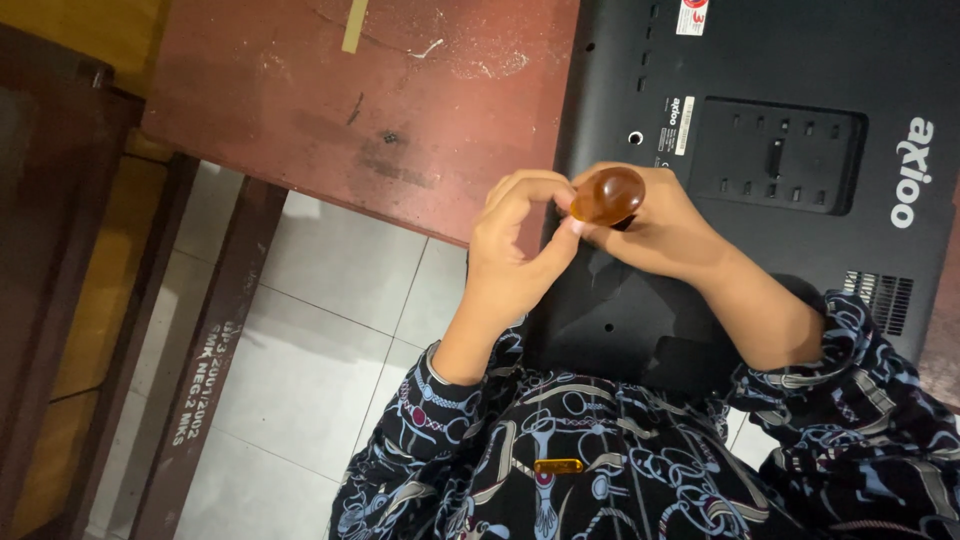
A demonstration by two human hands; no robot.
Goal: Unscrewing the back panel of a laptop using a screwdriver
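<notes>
This looks like a small repair corner or informal workshop in a plain tiled room, not a tidy office. A black laptop (760,150) lies upside down at the far right on a worn reddish table (330,90), its underside up — vents, screw holes and a service cover all on show. The table top is scuffed and stained, with a strip of old tape (353,25) stuck at its far edge. Below, pale floor tiles (320,330) run between dark wooden furniture rails (205,360) on the left — one of them stencilled like inventoried institutional stock. Yellowish wood shows at the far left.
</notes>
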